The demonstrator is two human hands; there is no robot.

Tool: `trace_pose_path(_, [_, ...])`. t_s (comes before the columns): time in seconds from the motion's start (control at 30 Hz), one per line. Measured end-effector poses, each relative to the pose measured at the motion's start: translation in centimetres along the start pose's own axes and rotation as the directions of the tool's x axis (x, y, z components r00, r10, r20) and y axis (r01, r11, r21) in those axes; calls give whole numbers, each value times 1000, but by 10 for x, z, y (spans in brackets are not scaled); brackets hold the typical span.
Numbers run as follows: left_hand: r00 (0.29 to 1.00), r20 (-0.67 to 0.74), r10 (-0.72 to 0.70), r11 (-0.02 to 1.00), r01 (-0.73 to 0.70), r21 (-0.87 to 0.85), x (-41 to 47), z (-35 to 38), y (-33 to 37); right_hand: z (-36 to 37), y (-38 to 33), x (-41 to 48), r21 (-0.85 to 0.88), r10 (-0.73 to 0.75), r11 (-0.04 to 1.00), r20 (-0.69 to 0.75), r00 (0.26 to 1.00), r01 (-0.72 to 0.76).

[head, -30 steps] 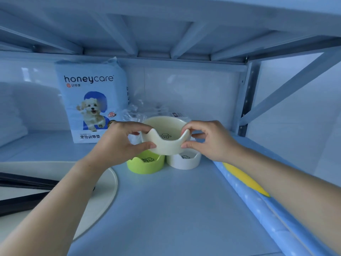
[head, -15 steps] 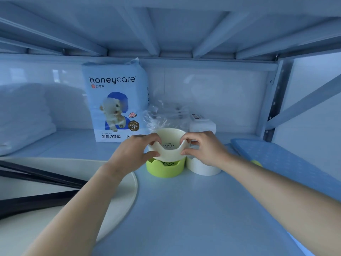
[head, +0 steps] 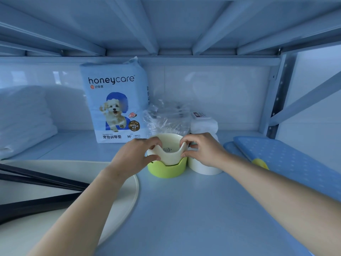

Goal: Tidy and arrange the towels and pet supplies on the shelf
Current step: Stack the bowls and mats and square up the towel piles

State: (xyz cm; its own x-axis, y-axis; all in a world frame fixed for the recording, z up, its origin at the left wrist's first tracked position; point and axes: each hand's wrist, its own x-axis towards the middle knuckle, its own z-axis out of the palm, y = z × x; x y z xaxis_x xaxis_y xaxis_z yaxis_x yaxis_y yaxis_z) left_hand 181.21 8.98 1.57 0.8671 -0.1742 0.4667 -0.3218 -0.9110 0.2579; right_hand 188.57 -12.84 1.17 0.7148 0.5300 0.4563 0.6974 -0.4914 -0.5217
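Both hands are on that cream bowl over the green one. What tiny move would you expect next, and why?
Probably ease the cream bowl down until it seats in the green bowl, then let go. The left hand and right hand each pinch its rim, and its bottom looks to be inside the green rim already.
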Motion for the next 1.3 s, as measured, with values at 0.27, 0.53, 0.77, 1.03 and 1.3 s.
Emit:
trace_pose_path(0.27, [999, 50, 7, 997, -4, -71, -2, 1, -6, 1, -5, -2, -34, 27, 999, 34, 999, -26])
trace_pose_path(0.53, [999, 36, 3, 993, 2, -118, 0, 2, -12, 4, -8, -7, -81, 27, 996, 49, 998, -23])
trace_pose_path(0.77, [1000, 24, 2, 990, 2, -142, 1, 6, -18, 1, -6, -7, -208, 17, 978, 105, 994, 6])
trace_pose_path(1.03, [999, 38, -30, 991, 35, -127, 2, 7, -17, 4, -10, -7, -247, 6, 969, 62, 998, 10])
trace_pose_path(1.3, [997, 63, -35, 996, 40, -82, -1, 3, -11, 5, -14, -9, -284, 20, 959, 61, 998, -2])
